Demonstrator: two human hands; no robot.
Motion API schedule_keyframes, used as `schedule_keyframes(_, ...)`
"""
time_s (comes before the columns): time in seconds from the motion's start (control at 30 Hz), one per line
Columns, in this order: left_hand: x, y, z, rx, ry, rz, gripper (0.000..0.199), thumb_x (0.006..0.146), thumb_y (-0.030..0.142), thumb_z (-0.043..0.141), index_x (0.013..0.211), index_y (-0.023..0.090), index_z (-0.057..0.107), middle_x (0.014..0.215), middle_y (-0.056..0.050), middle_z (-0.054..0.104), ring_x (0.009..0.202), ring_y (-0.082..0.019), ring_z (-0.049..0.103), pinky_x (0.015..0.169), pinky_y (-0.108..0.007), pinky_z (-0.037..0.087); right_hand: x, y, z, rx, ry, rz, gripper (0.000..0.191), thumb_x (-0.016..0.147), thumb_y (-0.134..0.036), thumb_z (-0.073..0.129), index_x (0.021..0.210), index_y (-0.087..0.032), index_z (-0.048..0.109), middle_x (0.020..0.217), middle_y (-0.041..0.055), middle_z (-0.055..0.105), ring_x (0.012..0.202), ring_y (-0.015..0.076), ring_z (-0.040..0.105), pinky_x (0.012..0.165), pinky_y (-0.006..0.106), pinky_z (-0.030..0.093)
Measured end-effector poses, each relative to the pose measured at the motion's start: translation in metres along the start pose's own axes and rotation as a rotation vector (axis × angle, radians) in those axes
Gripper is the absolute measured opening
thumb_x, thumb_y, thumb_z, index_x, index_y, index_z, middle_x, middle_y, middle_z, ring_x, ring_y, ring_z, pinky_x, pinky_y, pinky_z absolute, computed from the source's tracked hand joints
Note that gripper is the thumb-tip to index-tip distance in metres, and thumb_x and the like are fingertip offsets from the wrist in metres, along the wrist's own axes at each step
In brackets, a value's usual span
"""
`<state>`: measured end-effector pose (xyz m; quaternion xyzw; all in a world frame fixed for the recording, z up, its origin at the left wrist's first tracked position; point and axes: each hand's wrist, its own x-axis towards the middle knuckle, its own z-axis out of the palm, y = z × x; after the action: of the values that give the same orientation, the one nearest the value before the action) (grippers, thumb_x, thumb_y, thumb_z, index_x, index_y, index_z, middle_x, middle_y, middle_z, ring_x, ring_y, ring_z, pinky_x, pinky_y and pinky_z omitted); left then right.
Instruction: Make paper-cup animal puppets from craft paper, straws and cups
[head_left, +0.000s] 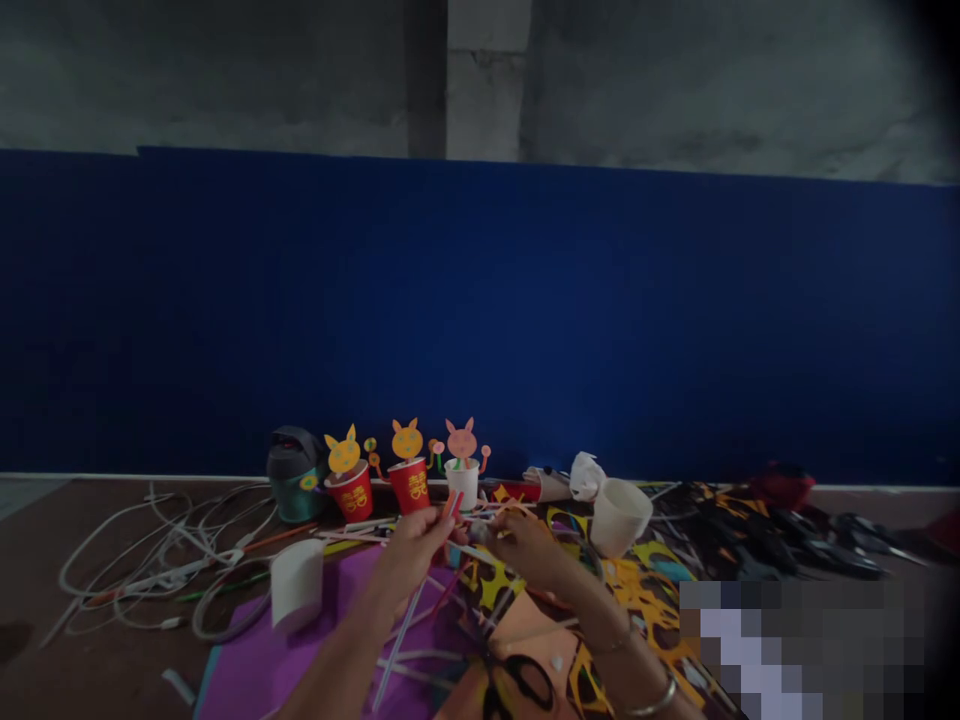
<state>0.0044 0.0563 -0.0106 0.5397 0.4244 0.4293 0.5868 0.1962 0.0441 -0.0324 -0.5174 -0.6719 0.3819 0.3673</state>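
Observation:
My left hand [420,545] is closed on a small red strip [453,503] near the middle of the table. Just to its right, my right hand [521,545] has its fingers bent together beside a pale bit of material, too small to make out. Behind the hands stand two red paper cups [409,486] with orange cat faces [407,440]. A white cup [463,485] with a pink rabbit-like face [461,442] stands to their right. Black-handled scissors [525,682] lie below the hands.
White cables [161,545] coil at the left, near a teal container [295,480]. White cups stand at left [297,585] and right [621,515]. Purple sheets [262,655], yellow cut-out scraps [637,600] and dark tools [810,545] cover the table [45,600] before a blue panel [480,320].

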Motion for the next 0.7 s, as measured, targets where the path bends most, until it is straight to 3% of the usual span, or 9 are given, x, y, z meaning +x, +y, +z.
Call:
schedule_keyframes(0.13, 0.005, -0.008, 0.006, -0.067, 0.071, 0.044, 0.041, 0.070, 0.052, 0.065, 0.084, 0.014, 0.062, 0.058, 0.004, 0.058, 0.043, -0.006, 0.040, 0.045, -0.020, 0.027, -0.005, -0.020, -0.014, 0.429, -0.224, 0.038, 0.029, 0.084, -0.035, 0.050, 0.106, -0.018, 0.060, 0.095, 0.0078, 0.065, 0.083, 0.0207, 0.065, 0.068, 0.031, 0.051)
schedule_keyframes(0.27, -0.002, -0.001, 0.013, -0.091, 0.106, 0.081, 0.039, 0.074, 0.048, 0.062, 0.096, 0.016, 0.061, 0.070, 0.001, 0.063, 0.064, -0.013, 0.056, 0.057, -0.021, 0.040, -0.011, -0.030, -0.014, 0.812, -0.324, 0.050, 0.030, 0.079, -0.031, 0.060, 0.104, -0.015, 0.062, 0.094, 0.0088, 0.065, 0.085, 0.0208, 0.065, 0.073, 0.031, 0.049)
schedule_keyframes(0.4, -0.013, 0.012, 0.018, -0.053, 0.004, 0.077, 0.035, 0.073, 0.030, 0.064, 0.105, 0.016, 0.062, 0.088, -0.004, 0.070, 0.086, -0.020, 0.062, 0.076, -0.027, 0.046, -0.010, -0.032, -0.013, 0.842, -0.343, 0.080, 0.022, 0.075, -0.028, 0.062, 0.092, -0.015, 0.065, 0.086, 0.0061, 0.065, 0.081, 0.0200, 0.064, 0.074, 0.032, 0.049)
schedule_keyframes(0.5, -0.016, 0.016, 0.021, 0.002, -0.061, 0.166, 0.033, 0.074, 0.024, 0.062, 0.106, 0.016, 0.061, 0.099, -0.007, 0.071, 0.094, -0.023, 0.062, 0.085, -0.030, 0.045, -0.010, -0.033, -0.012, 0.855, -0.311, 0.083, 0.021, 0.074, -0.024, 0.061, 0.093, -0.016, 0.067, 0.084, 0.0053, 0.065, 0.077, 0.0181, 0.062, 0.072, 0.031, 0.049)
schedule_keyframes(0.57, -0.015, 0.015, 0.021, 0.098, -0.039, 0.250, 0.031, 0.077, 0.024, 0.060, 0.106, 0.016, 0.060, 0.104, -0.008, 0.069, 0.097, -0.024, 0.061, 0.087, -0.031, 0.045, -0.011, -0.035, -0.011, 0.856, -0.269, 0.096, 0.021, 0.074, -0.022, 0.060, 0.092, -0.016, 0.068, 0.082, 0.0050, 0.066, 0.073, 0.0166, 0.061, 0.071, 0.030, 0.049)
schedule_keyframes(0.7, -0.014, 0.009, 0.018, 0.378, 0.023, 0.334, 0.023, 0.080, 0.020, 0.053, 0.102, 0.018, 0.060, 0.095, -0.006, 0.070, 0.090, -0.023, 0.063, 0.080, -0.029, 0.046, -0.012, -0.036, -0.006, 0.806, -0.221, 0.115, 0.018, 0.076, -0.024, 0.057, 0.085, -0.015, 0.069, 0.081, 0.0058, 0.066, 0.073, 0.0172, 0.060, 0.070, 0.032, 0.049)
